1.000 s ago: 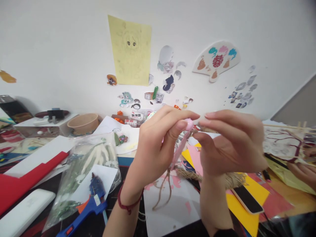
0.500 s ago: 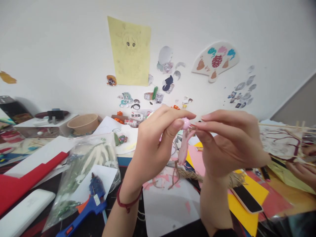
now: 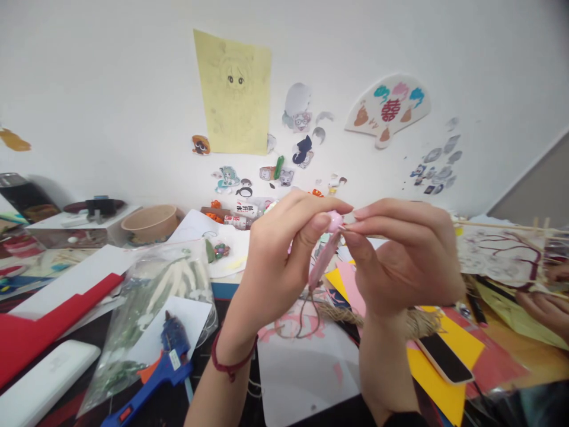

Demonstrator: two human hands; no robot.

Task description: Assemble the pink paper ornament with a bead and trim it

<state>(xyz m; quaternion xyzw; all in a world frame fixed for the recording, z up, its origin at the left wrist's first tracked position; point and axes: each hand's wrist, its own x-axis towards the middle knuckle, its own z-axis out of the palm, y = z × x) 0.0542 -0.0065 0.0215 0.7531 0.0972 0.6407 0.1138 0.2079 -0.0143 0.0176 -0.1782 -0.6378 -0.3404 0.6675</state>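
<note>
The left hand (image 3: 284,255) pinches a pink bead (image 3: 335,220); the right hand (image 3: 409,255) seems to grip a thin strand (image 3: 342,228) beside it. Probably it is threading; next move asks steadiness.

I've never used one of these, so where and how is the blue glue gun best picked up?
Probably by its handle, coming from above and the near left: the blue glue gun lies flat, with the handle slanting toward the view's lower left. The orange trigger juts out on the left. Avoid the nozzle, which points away over white paper; whether it is hot doesn't show.
</note>
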